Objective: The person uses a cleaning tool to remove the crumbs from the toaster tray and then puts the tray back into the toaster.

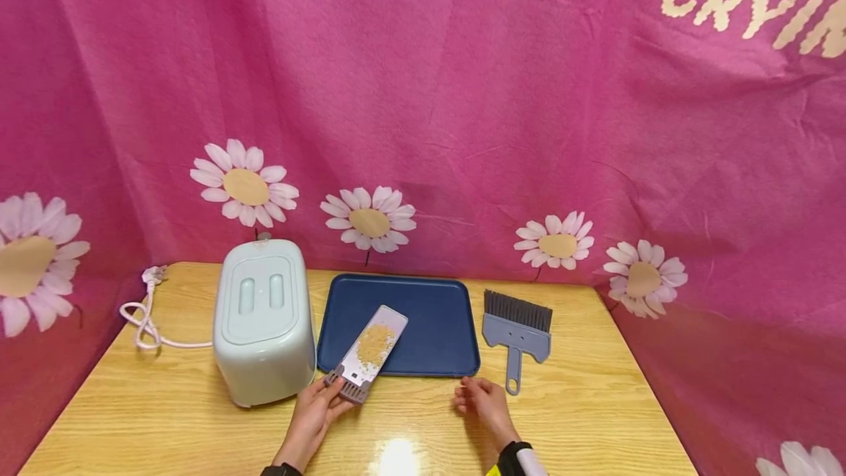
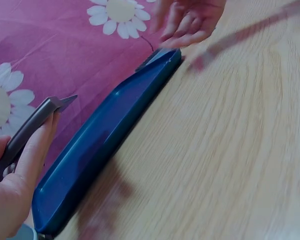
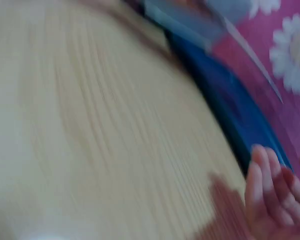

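Note:
My left hand grips a crumb tray by its grey slotted end, thumb on top and fingers beneath. Yellow crumbs lie in a heap on its pale surface. In the left wrist view the crumb tray shows edge-on, held above the table. Its far end overlaps the dark blue serving tray in the head view. My right hand, holding nothing, hovers by the serving tray's front right corner with loosely bent fingers. The right wrist view shows this hand palm up beside the blue rim.
A pale blue toaster with a lid stands left of the serving tray, its white cord trailing left. To the right lies a grey-blue hand brush with dark bristles. A pink flowered cloth hangs behind the wooden table.

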A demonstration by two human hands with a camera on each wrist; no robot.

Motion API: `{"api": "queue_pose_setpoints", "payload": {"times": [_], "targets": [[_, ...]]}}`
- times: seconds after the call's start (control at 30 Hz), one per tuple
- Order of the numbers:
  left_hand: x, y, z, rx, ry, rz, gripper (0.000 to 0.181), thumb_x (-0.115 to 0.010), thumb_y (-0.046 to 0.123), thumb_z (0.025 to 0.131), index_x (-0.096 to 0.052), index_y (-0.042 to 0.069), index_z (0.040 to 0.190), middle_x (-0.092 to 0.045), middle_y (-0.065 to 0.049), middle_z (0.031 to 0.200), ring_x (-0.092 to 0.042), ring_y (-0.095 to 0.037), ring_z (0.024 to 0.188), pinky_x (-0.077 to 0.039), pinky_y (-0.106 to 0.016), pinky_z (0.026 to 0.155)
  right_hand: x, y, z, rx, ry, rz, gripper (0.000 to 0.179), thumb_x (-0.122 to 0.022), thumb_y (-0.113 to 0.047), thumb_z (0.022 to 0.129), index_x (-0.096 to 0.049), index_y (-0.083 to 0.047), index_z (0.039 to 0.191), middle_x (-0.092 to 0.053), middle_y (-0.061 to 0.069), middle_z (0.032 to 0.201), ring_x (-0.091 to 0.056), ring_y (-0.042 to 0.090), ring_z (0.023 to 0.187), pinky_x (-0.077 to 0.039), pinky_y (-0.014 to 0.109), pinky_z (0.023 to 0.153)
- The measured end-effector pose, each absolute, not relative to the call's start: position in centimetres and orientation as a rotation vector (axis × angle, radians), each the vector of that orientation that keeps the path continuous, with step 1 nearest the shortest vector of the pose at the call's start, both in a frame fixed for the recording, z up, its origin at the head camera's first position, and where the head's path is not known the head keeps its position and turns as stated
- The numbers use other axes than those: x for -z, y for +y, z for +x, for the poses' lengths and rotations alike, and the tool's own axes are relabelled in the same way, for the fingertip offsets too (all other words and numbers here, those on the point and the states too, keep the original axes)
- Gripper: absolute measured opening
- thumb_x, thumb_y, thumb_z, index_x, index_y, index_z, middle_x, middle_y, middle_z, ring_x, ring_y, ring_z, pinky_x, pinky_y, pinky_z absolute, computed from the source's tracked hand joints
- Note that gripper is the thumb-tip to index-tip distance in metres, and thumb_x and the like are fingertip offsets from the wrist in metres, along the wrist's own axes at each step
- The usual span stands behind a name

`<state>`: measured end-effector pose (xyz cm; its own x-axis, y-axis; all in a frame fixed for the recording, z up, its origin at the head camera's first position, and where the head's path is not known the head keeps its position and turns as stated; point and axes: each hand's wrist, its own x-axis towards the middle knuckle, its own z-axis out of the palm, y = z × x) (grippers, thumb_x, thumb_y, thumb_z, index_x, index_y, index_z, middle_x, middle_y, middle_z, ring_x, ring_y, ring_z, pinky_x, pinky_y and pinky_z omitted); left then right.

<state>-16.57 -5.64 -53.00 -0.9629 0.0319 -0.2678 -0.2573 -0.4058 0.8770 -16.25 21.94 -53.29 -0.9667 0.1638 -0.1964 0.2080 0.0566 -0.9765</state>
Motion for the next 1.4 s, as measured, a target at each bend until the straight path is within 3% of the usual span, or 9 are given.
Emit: {"api": "queue_pose_setpoints", "payload": {"times": [0.1, 0.2, 0.27, 0.43, 0.87, 1.03, 1.13, 1.23, 1.4], "targets": [[53.0, -6.2, -16.5, -2.488, 1.589, -0.336, 0.046, -0.04, 0.0, 0.101, -0.022, -0.03, 0.131, -0.061, -0.022, 0.106, -0.063, -0.014, 0.086, -0.056, -0.029, 0.076, 53.9, 24.5, -17.6, 1.61, 2.864, 0.586, 0.025, -0.058, -0.006, 0.09, -0.058, 0.018, 0.095, -0.064, 0.018, 0.072, -0.063, 0.026, 0.062, -0.052, 0.032, 0.056], [53.1, -6.4, -16.4, -2.499, 1.578, -0.356, 0.045, -0.04, -0.001, 0.101, -0.023, -0.03, 0.13, -0.063, -0.019, 0.101, -0.064, -0.013, 0.083, -0.056, -0.028, 0.074, 54.6, 26.4, -18.7, 1.134, 3.127, 0.829, 0.038, -0.062, -0.013, 0.086, -0.053, 0.02, 0.101, -0.055, 0.034, 0.088, -0.056, 0.048, 0.082, -0.049, 0.051, 0.07], [53.2, -6.4, -16.3, -2.505, 1.58, -0.365, 0.043, -0.04, -0.002, 0.1, -0.025, -0.03, 0.13, -0.064, -0.017, 0.098, -0.064, -0.012, 0.081, -0.056, -0.028, 0.073, 55.0, 27.3, -19.4, 0.925, 3.127, 0.938, 0.05, -0.064, -0.021, 0.086, -0.048, 0.023, 0.105, -0.047, 0.039, 0.096, -0.048, 0.054, 0.092, -0.044, 0.06, 0.076], [53.4, -6.3, -16.0, -2.509, 1.581, -0.377, 0.041, -0.039, -0.003, 0.1, -0.026, -0.029, 0.129, -0.065, -0.015, 0.095, -0.065, -0.012, 0.077, -0.056, -0.027, 0.071, 55.7, 28.2, -20.7, 0.635, 3.092, 0.962, 0.063, -0.065, -0.032, 0.088, -0.046, 0.025, 0.105, -0.042, 0.041, 0.1, -0.044, 0.054, 0.098, -0.043, 0.062, 0.078], [53.4, -6.7, -16.0, -2.491, 1.582, -0.366, 0.044, -0.04, -0.001, 0.101, -0.023, -0.03, 0.13, -0.064, -0.017, 0.1, -0.064, -0.013, 0.082, -0.056, -0.029, 0.073, 55.0, 28.8, -21.3, 0.957, 2.999, 0.962, 0.051, -0.054, -0.016, 0.091, -0.036, 0.028, 0.109, -0.048, 0.047, 0.099, -0.051, 0.059, 0.094, -0.047, 0.062, 0.077], [53.5, -7.0, -15.9, -2.488, 1.587, -0.372, 0.044, -0.04, -0.001, 0.101, -0.023, -0.03, 0.13, -0.064, -0.017, 0.1, -0.064, -0.013, 0.083, -0.056, -0.029, 0.073, 54.7, 29.8, -20.8, 1.361, 2.887, 1.034, 0.042, -0.059, -0.012, 0.085, -0.051, 0.027, 0.101, -0.061, 0.037, 0.085, -0.059, 0.049, 0.083, -0.05, 0.05, 0.074], [53.6, -7.2, -15.9, -2.491, 1.574, -0.368, 0.045, -0.04, -0.001, 0.101, -0.023, -0.03, 0.131, -0.064, -0.015, 0.1, -0.063, -0.013, 0.084, -0.056, -0.029, 0.074, 54.5, 30.3, -20.5, 1.792, 2.654, 1.114, 0.031, -0.062, -0.01, 0.086, -0.061, 0.02, 0.091, -0.064, 0.014, 0.061, -0.061, 0.026, 0.059, -0.05, 0.03, 0.058], [53.5, -7.2, -15.9, -2.488, 1.571, -0.37, 0.045, -0.041, -0.001, 0.101, -0.024, -0.029, 0.13, -0.064, -0.014, 0.099, -0.063, -0.013, 0.083, -0.056, -0.029, 0.074, 54.5, 30.3, -20.4, 2.272, 2.35, 1.164, 0.017, -0.063, -0.007, 0.089, -0.064, 0.008, 0.082, -0.06, -0.005, 0.053, -0.052, 0.005, 0.046, -0.042, 0.016, 0.045], [53.4, -7.1, -15.9, -2.487, 1.594, -0.376, 0.043, -0.041, -0.002, 0.1, -0.026, -0.029, 0.13, -0.064, -0.016, 0.099, -0.064, -0.013, 0.082, -0.057, -0.028, 0.073, 54.5, 30.3, -20.1, 2.813, 1.988, 1.082, 0.02, -0.056, -0.002, 0.094, -0.064, -0.01, 0.078, -0.061, -0.005, 0.056, -0.051, 0.001, 0.047, -0.04, 0.011, 0.043]]}}
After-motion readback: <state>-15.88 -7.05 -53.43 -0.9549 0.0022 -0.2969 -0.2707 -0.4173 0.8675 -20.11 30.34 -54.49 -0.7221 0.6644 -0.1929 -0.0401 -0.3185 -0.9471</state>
